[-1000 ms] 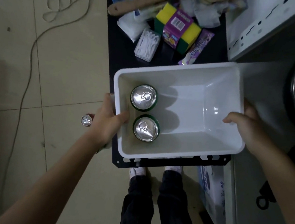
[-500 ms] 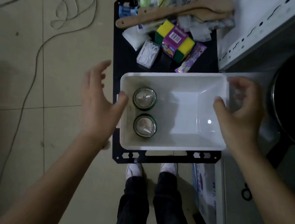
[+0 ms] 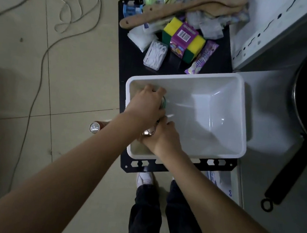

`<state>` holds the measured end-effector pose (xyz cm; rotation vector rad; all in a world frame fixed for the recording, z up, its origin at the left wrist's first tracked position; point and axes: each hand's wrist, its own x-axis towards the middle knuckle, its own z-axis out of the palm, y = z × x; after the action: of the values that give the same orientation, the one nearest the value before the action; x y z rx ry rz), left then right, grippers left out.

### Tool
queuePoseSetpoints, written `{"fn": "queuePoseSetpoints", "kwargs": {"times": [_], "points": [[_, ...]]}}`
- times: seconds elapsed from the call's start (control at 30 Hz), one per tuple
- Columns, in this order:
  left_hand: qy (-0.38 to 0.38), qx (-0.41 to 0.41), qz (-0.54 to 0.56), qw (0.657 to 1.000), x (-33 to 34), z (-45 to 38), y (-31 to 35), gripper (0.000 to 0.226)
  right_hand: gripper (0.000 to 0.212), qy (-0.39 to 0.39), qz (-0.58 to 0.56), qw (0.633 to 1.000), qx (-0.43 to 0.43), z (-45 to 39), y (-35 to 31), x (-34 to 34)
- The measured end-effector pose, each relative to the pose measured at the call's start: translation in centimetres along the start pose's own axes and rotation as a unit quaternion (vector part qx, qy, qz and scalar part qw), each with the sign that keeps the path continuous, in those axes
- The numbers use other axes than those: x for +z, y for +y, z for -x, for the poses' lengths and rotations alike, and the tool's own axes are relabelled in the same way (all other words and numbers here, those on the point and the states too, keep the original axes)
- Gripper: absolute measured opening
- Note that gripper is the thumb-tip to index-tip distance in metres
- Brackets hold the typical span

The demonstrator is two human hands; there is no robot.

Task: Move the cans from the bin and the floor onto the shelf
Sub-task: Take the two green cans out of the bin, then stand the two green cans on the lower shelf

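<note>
Both hands are down in the bin [image 3: 222,143] on the shelf [image 3: 128,60]: left hand [image 3: 146,104] wraps the far can [image 3: 164,103], right hand [image 3: 162,136] grips the near can [image 3: 149,133]. Nothing shelved yet. A third can [image 3: 94,127] waits on the floor at nine o'clock.

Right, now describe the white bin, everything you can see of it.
The white bin is a rectangular tub of glossy, plastic-looking material with a rolled rim, rounded corners and walls sloping in toward a flat bottom. It sits upright on the black shelf, its right end reaching past the shelf edge. Both hands reach into its left end: the left hand covers a green can, the right hand the other. The rest is empty.
</note>
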<state>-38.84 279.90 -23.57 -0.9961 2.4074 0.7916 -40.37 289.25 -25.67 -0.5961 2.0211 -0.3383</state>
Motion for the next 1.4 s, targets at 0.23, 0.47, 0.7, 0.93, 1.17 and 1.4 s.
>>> {"fn": "queuePoseSetpoints", "kwargs": {"times": [0.23,0.47,0.7,0.93,1.17,1.4], "points": [[-0.031,-0.051,-0.037,0.998,0.9,-1.6,0.3,0.050,0.077,0.047,-0.019,0.999,0.010,0.1,-0.3,0.5],[0.021,-0.038,0.015,0.999,0.3,-1.1,0.3,0.049,0.065,0.078,0.016,0.997,-0.009,0.9,1.1,-1.5],[0.001,0.054,-0.041,0.998,-8.2,3.2,4.1,0.048,0.064,0.110,0.014,0.992,-0.059,7.7,0.4,-7.5],[-0.022,0.263,-0.207,0.942,-21.4,16.0,15.2,0.058,0.060,0.203,-0.038,0.973,-0.098,24.6,-1.8,-16.4],[-0.038,0.416,-0.276,0.865,-29.3,29.2,29.0,0.051,0.054,0.347,-0.094,0.930,-0.073,43.9,0.7,-24.0],[-0.125,0.500,-0.292,0.806,-22.5,32.2,39.9,0.055,0.056,0.390,-0.053,0.919,0.016,49.8,8.7,-25.3]]}}
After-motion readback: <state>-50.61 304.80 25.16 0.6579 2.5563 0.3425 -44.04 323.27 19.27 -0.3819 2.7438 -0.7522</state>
